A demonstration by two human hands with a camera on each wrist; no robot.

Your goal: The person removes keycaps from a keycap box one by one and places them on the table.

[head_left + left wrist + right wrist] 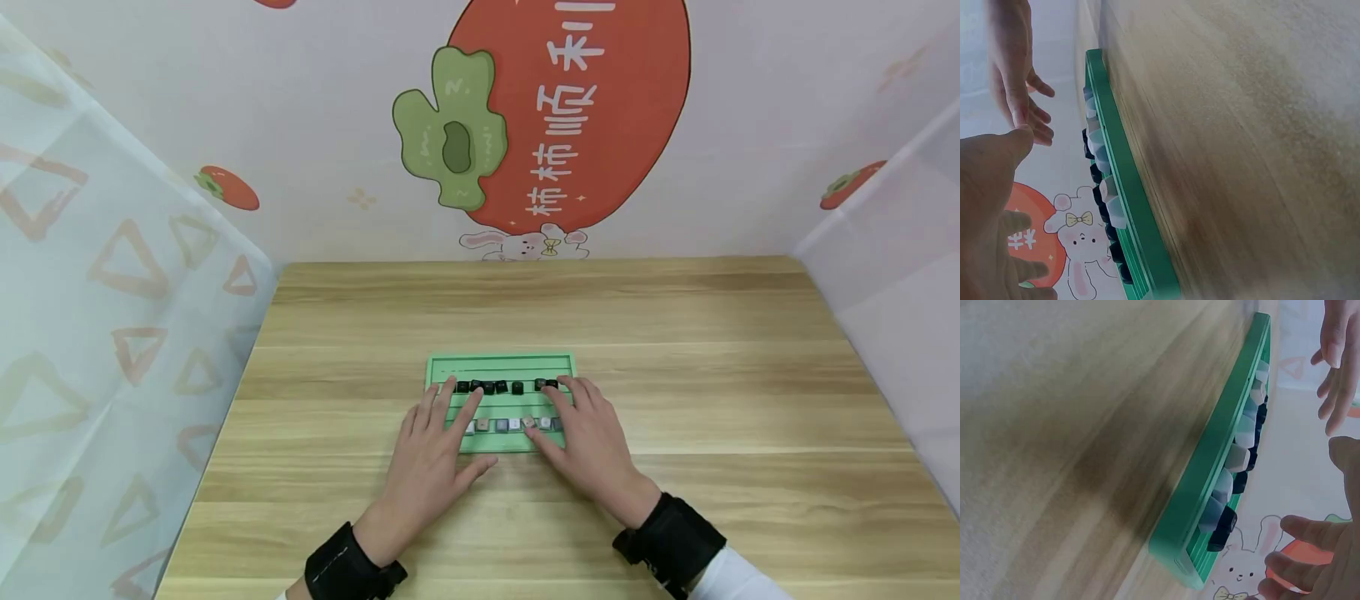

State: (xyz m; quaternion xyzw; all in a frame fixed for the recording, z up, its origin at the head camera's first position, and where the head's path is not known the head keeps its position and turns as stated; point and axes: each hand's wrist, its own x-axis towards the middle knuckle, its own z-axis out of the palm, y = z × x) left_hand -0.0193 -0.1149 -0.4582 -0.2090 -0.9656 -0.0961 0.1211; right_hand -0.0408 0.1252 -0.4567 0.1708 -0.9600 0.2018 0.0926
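Note:
A green ridged tray (501, 362) lies on the wooden table, with one row of black keycaps (489, 387) and a nearer row of grey, white and beige keycaps (514, 425). Over the tray's left end, my left hand (422, 471) has its fingers spread and its thumb out to the side. My right hand (597, 450) reaches over the right end, fingers loosely extended close to the keycaps. From the right wrist, that hand's fingers (1310, 534) show apart with nothing between them. The left wrist view shows the left fingers (1025, 269) holding nothing.
The wooden table (675, 350) extends around the tray. A printed white cloth (322, 108) stands behind it, and more cloth hangs at the left (112, 333) and right sides. Black bands (671, 542) wrap both wrists.

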